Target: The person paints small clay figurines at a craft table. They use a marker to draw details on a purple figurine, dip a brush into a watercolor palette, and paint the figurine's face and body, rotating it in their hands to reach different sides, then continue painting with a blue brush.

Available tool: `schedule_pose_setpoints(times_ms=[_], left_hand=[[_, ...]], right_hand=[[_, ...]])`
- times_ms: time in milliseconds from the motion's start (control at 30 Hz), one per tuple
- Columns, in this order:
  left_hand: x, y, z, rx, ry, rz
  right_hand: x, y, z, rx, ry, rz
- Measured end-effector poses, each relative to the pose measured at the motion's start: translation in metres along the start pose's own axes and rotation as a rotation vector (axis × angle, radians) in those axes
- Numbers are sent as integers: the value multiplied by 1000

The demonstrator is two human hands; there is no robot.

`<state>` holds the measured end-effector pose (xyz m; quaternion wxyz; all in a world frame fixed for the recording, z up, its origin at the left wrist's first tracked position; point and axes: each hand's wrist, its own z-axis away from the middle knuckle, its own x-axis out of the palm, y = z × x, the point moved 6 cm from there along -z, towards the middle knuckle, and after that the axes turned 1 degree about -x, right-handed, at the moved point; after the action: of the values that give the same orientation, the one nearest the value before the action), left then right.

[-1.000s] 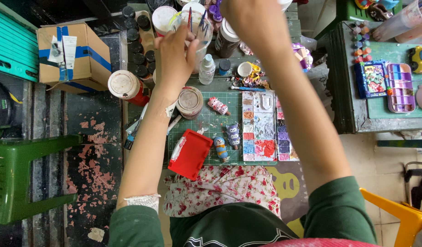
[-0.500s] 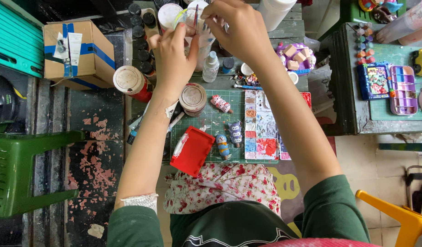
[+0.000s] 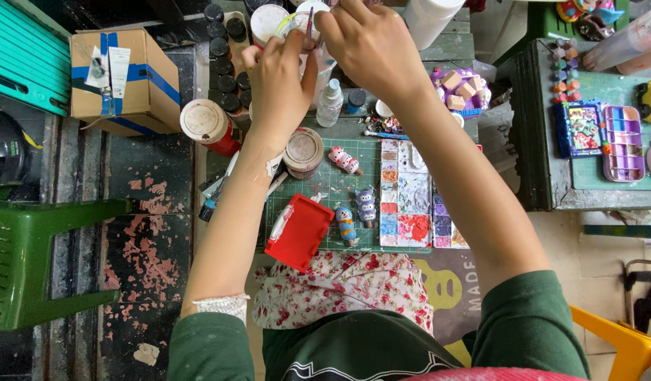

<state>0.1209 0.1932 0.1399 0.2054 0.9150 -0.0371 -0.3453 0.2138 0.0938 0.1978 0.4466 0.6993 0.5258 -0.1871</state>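
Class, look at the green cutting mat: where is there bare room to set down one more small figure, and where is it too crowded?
Bare mat shows between the round tin, the red tray and the small painted figures. A smaller patch lies right of the pink figure, beside the paint palette. The far edge, under both hands among bottles and jars, is crowded.

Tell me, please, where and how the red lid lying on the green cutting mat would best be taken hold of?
The red lid lies flat and tilted on the green cutting mat, its lower corner overhanging the mat's near edge. Probably best to come from above and pinch its two long edges near the middle. The small painted figure stands close on its right, so the left long edge offers the freer approach.
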Motion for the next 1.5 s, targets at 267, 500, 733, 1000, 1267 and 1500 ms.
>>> schedule_pose_setpoints(times_ms=[267,500,733,1000,1267,1500], left_hand=[[-4,6,-7,46,81,-9],[-10,13,-16,-24,88,-34],[-5,16,-22,-3,69,-47],[-17,-25,-18,-143,192,188],[-26,-60,-15,-254,252,693],[-35,-79,-7,-234,261,822]], right_hand=[[4,12,1,350,107,-253],[-8,9,-5,395,212,-169],[8,22,17,586,337,-255],[21,97,55,793,349,-344],[22,33,30,671,228,-586],[35,24,22,692,106,-640]])
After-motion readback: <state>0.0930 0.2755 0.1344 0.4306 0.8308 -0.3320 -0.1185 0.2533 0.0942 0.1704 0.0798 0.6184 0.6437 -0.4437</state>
